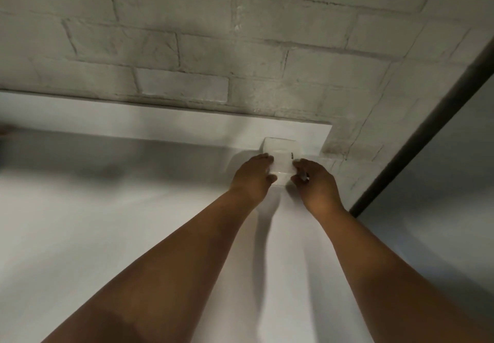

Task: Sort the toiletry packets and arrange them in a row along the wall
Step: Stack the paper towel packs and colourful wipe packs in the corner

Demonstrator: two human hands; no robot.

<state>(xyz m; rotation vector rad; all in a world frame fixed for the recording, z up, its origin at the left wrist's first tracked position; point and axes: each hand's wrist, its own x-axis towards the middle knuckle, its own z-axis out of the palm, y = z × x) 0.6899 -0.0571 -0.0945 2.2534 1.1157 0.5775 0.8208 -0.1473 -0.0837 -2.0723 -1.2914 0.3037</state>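
Both hands reach forward to a white packet (281, 162) lying on the white worktop (80, 222). The left hand (252, 178) grips its left edge with curled fingers, and the right hand (315, 182) pinches its right edge. The packet sits between the hands, its far end beside the ledge (160, 120) below the brick wall (200, 48).

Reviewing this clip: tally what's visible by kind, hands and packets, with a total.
Hands: 2, left hand and right hand, each holding a side of the packet.
White packets: 1 packet plainly seen; more beneath it cannot be told.
Total: 3
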